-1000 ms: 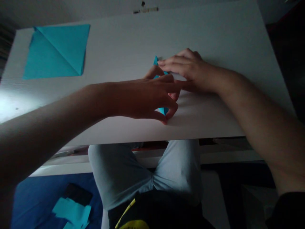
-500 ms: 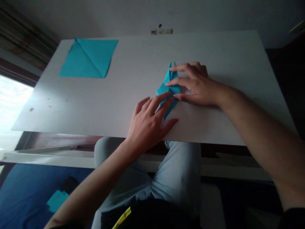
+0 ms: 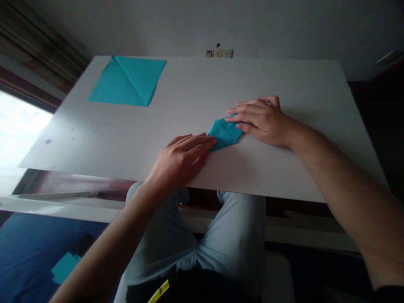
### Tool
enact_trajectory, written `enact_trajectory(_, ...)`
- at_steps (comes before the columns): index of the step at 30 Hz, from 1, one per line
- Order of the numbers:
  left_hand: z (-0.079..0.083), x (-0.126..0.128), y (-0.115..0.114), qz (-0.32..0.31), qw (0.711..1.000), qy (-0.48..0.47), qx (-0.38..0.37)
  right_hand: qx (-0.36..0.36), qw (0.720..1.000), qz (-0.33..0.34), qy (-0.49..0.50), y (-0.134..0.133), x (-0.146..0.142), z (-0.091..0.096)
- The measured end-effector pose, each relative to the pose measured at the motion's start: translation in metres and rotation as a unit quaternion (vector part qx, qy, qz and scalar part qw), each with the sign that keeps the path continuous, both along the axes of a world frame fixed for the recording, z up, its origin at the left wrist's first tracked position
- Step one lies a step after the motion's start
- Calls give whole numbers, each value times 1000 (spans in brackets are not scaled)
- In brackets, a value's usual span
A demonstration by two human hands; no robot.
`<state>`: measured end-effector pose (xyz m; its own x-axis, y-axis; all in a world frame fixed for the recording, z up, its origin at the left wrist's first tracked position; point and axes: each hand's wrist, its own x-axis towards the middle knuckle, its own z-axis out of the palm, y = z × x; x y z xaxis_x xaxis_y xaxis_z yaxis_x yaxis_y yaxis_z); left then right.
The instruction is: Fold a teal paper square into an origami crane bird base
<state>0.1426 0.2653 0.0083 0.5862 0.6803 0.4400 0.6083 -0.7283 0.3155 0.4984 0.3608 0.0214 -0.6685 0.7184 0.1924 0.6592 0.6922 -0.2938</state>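
Note:
A folded piece of turquoise origami paper lies slantwise on the white table, close to its front edge. Its middle shows several flat creased faces, while both ends are covered by fingers. At the lower left end my left hand grips it, fingers together over the tip and thumb tucked below. My right hand has the upper right end between its thumb and forefingers, with the other fingers stretched above.
A larger turquoise paper sheet with a diagonal crease rests at the table's far left. Wall sockets are behind the table. More turquoise paper lies on blue cloth at lower left, and a window is on the left.
The folded paper has turned from upright to slantwise, and its two narrow points no longer show. My left hand has shifted left; my right hand stays at the paper's right side.

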Motion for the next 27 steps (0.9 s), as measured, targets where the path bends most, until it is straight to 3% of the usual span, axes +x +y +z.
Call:
enact_trajectory(6, 6, -9, -3, 36, 999, 17, 17, -20, 995, 68, 65, 0, 11, 3)
enact_trajectory(12, 20, 25, -43, 51, 997, 59, -13, -57, 986, 121, 98, -7, 6, 13)
enact_trajectory(17, 12, 44, -57, 48, 996, 68, -32, -108, 976, 158, 105, -14, -3, 19)
enact_trajectory(27, 8, 6, -48, -22, 996, 76, -43, -131, 978, 126, 102, -19, -6, 24)
